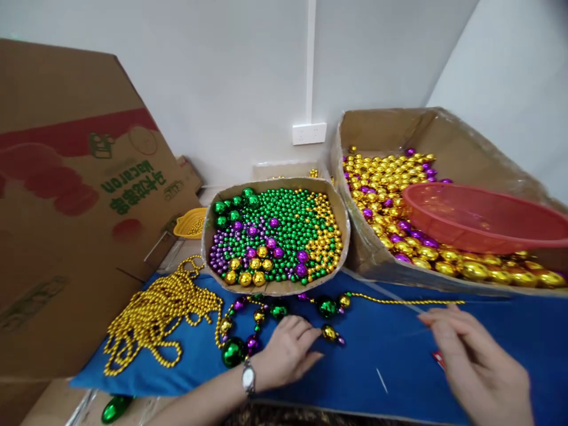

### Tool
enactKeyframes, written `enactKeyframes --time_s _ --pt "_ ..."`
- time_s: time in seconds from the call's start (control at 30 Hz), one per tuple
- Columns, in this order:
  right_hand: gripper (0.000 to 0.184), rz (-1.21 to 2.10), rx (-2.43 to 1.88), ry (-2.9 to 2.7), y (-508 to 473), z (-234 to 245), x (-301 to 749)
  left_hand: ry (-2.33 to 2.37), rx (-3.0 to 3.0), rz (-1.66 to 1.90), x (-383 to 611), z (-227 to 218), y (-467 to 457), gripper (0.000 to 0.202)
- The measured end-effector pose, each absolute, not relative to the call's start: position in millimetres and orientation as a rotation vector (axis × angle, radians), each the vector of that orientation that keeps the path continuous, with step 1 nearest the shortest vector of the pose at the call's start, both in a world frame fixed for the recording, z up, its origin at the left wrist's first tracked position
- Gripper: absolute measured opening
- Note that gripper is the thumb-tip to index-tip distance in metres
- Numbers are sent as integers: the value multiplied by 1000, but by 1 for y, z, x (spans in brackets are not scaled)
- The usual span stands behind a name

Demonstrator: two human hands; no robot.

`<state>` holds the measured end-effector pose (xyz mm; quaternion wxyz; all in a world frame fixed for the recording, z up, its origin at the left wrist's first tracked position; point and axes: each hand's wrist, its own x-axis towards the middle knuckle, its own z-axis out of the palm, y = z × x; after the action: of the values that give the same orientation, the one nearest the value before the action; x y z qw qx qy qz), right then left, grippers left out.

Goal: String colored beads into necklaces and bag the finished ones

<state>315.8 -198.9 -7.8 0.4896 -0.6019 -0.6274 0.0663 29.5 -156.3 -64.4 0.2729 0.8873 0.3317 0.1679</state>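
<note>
My left hand (290,349) is hovering low over the blue cloth (350,378), fingers curling, the forefinger tip sitting right by a gold bead (328,333); I cannot tell whether I am gripping it. A watch (248,377) is circling that wrist. Just left, a strand of large mixed beads (233,352) is lying in a loop on the cloth. My right hand (483,370) is hanging over the right side, thumb and forefinger bunching close by the right end of a thin gold bead string (394,302); whether they are pinching anything, I cannot tell. Farther off, a box of small beads (277,288) is standing in the middle, and a larger box (381,127) is standing to its right, a red basket (488,216) resting on its beads. Left, gold chains (166,305) are lying heaped.
</note>
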Motion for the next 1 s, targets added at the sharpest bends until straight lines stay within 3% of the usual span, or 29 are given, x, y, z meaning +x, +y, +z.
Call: enactKeyframes --time_s 0.13,0.3,0.57,0.8,1.0 --pt "10 103 -1282 -1899 -195 -21 278 751 1539 793 58 -43 -170 53" --pt "14 -32 -1229 -2071 -196 -44 261 794 996 1019 74 -39 -167 28" --pt "44 -272 -1661 -1922 -175 -64 311 932 1070 1007 55 -45 -145 33" --pt "31 229 -1303 -2035 -175 -50 246 957 1182 997 66 -40 -136 33" --pt "24 225 -1045 -1986 -164 -59 242 901 1353 958 63 -33 -136 31"
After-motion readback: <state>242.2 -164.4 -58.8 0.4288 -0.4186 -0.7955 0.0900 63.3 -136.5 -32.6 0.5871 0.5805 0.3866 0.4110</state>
